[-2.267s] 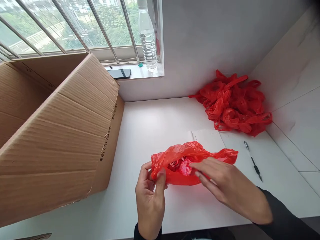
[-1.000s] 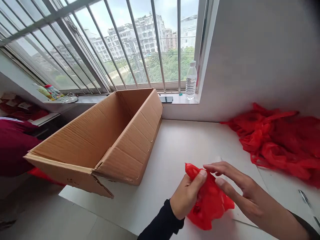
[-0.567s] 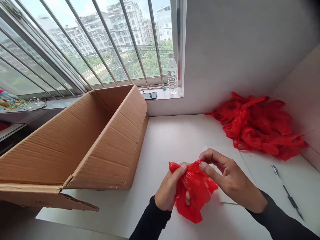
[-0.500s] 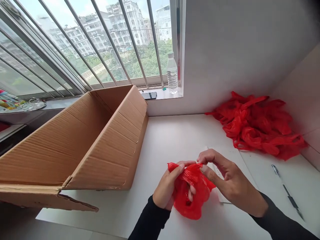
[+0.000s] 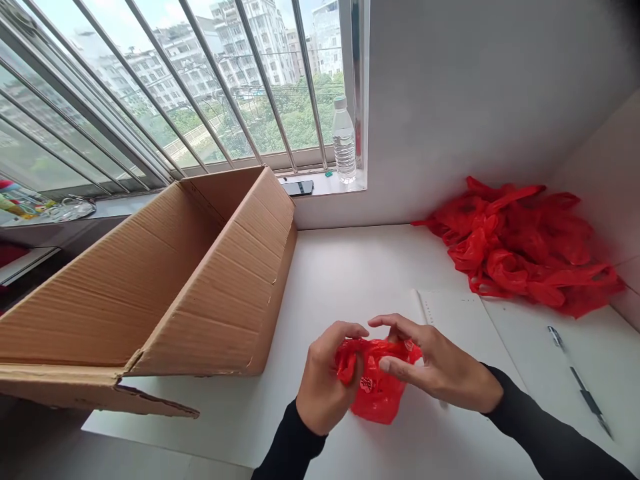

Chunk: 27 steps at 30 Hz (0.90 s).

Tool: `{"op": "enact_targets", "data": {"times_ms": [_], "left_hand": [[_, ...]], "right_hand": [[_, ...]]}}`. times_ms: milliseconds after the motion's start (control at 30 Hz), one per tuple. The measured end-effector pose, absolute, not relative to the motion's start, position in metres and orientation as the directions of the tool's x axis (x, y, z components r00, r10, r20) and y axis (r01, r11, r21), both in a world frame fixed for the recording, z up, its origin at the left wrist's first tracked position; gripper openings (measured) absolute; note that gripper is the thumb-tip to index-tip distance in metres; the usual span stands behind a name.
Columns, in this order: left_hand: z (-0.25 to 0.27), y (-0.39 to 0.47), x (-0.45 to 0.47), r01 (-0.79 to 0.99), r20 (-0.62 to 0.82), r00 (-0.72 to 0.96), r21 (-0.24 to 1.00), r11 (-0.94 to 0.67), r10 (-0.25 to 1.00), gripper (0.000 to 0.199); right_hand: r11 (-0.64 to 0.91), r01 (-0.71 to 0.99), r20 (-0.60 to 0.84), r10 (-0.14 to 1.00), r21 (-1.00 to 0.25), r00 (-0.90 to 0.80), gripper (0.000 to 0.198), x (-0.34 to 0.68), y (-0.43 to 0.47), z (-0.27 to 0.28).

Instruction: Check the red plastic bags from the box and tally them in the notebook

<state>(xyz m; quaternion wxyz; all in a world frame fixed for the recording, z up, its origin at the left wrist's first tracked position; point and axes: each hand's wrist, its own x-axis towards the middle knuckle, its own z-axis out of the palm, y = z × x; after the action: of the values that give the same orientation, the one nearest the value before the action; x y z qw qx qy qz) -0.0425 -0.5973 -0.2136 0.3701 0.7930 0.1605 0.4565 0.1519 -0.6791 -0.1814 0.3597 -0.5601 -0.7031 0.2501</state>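
Observation:
Just above the white table I have a bunched red plastic bag (image 5: 377, 393) between my hands, with a small dark printed mark on its front. My left hand (image 5: 327, 380) is closed around the gathered left part of the bag. My right hand (image 5: 430, 363) grips it from the right, its thumb across the front and some fingers behind. The right index finger is raised above the bag's top edge, close to the left fingertips. Part of the right fingers is hidden by the bag.
An open cardboard box (image 5: 215, 300) stands on the left of the table (image 5: 345, 267). Back right lies a heap of red plastic bags (image 5: 525, 247). A white notebook (image 5: 460, 313) lies behind my right hand, with a pen (image 5: 583, 387) further right. The windowsill holds a water bottle (image 5: 344, 143) and a phone (image 5: 300, 188).
My left hand has turned and wrapped over the bag's gathered part. My right hand has shifted left, closer to it, with its fingers now around the bag. The bag is more compact.

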Motion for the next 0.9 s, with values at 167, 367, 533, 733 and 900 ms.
{"op": "enact_targets", "data": {"times_ms": [167, 367, 533, 733, 900], "left_hand": [[-0.238, -0.599, -0.028, 0.006, 0.800, 0.402, 0.484, -0.875, 0.445, 0.036], [-0.246, -0.597, -0.029, 0.072, 0.817, 0.412, 0.413, -0.908, 0.404, 0.052], [-0.251, -0.596, -0.035, 0.170, 0.767, 0.515, 0.347, -0.922, 0.383, 0.060], [-0.302, -0.582, -0.071, 0.363, 0.764, 0.449, 0.317, -0.876, 0.463, 0.058], [-0.335, -0.570, -0.082, 0.337, 0.741, 0.318, 0.495, -0.801, 0.591, 0.040]], "right_hand": [[0.176, 0.376, 0.127, 0.980, -0.910, -0.154, 0.041, 0.149, -0.673, -0.190], [0.214, 0.316, 0.173, 0.973, -0.924, -0.151, 0.037, 0.153, -0.668, -0.196], [0.215, 0.347, 0.201, 0.977, -0.913, -0.077, 0.038, 0.152, -0.672, -0.193], [0.181, 0.440, 0.275, 0.948, -0.880, 0.160, 0.038, 0.186, -0.674, -0.211], [0.209, 0.381, 0.304, 0.930, -0.901, 0.208, 0.038, 0.200, -0.675, -0.222]]}}
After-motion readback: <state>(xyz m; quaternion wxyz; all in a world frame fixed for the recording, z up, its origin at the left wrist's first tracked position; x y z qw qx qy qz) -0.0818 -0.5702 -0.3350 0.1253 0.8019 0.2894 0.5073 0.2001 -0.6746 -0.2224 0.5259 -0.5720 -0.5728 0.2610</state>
